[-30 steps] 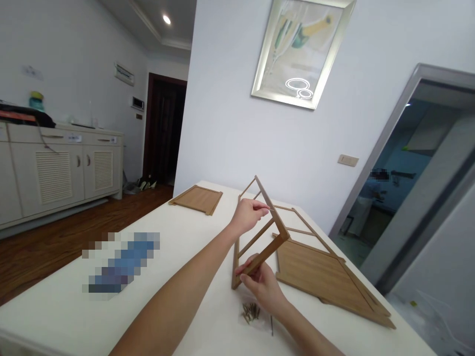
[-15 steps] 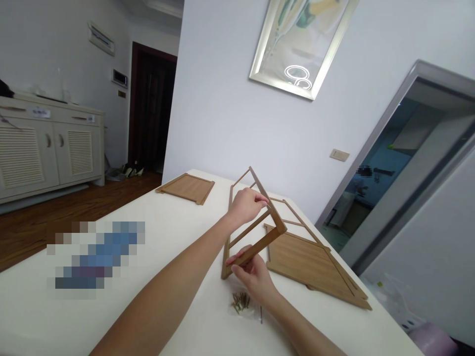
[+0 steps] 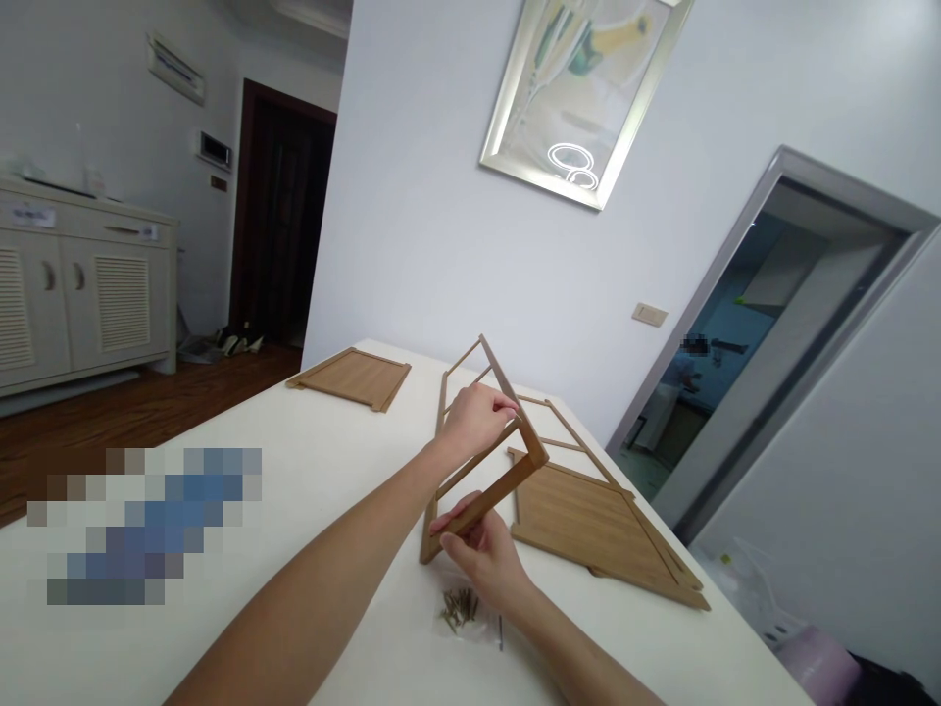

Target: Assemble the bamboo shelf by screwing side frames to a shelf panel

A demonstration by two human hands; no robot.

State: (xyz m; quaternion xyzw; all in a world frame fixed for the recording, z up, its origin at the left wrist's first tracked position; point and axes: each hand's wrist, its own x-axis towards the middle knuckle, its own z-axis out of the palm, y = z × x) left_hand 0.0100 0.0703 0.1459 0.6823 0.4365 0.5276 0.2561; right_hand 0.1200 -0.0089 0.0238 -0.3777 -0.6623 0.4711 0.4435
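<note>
A slim brown wooden frame (image 3: 500, 489) with crossbars stands tilted above the white table (image 3: 345, 451). My right hand (image 3: 489, 554) grips its near end bar from below, thumb in front and fingers behind. Higher up, my left hand (image 3: 477, 417) reaches inside the frame, its fingertips pinched together against the long right-hand rail. Anything small between those fingertips is too hidden to make out. Just below my right hand lies a clear plastic bag with several brass-coloured screws (image 3: 460, 608), and a thin dark rod (image 3: 501, 632) is beside it.
Right of the frame lie a slatted wooden panel (image 3: 580, 515) and another open wooden frame (image 3: 588, 451). A smaller wooden panel (image 3: 353, 378) rests at the table's far left. A blurred blue patch (image 3: 169, 529) covers something on the left. The wall (image 3: 412, 196) rises behind the table.
The whole scene has shifted slightly left as my head turned a little right. Both hands keep about the same hold on the frame.
</note>
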